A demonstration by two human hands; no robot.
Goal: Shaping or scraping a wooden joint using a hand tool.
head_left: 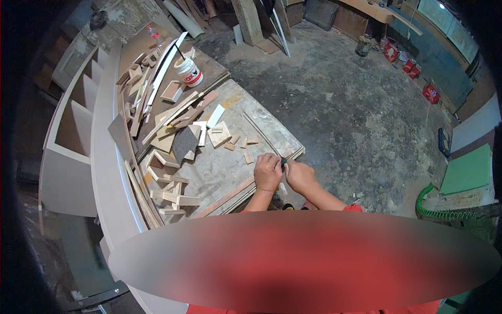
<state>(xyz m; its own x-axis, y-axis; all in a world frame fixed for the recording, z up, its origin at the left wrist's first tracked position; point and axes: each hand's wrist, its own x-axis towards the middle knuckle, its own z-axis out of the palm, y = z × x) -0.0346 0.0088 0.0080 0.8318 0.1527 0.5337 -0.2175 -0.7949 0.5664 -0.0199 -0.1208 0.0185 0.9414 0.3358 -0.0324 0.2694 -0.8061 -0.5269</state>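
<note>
A small dark thing (pixel 284 163) seems to be gripped by the right hand (pixel 301 177), just by the table's (pixel 209 175) right corner; what's held in the curled left hand (pixel 267 172) can't be told. Probably best braced against the table's edge, fingertips kept well clear.

I can see a white tub (pixel 187 71) with a dark stick (pixel 180 52) in it — and a bottle (pixel 153 33) is farther behind. Some red boxes (pixel 430 93) stand on the floor (pixel 334 110), at the right side. There also is a green hose (pixel 442 213), all in coils — near a green board (pixel 467 170).
</note>
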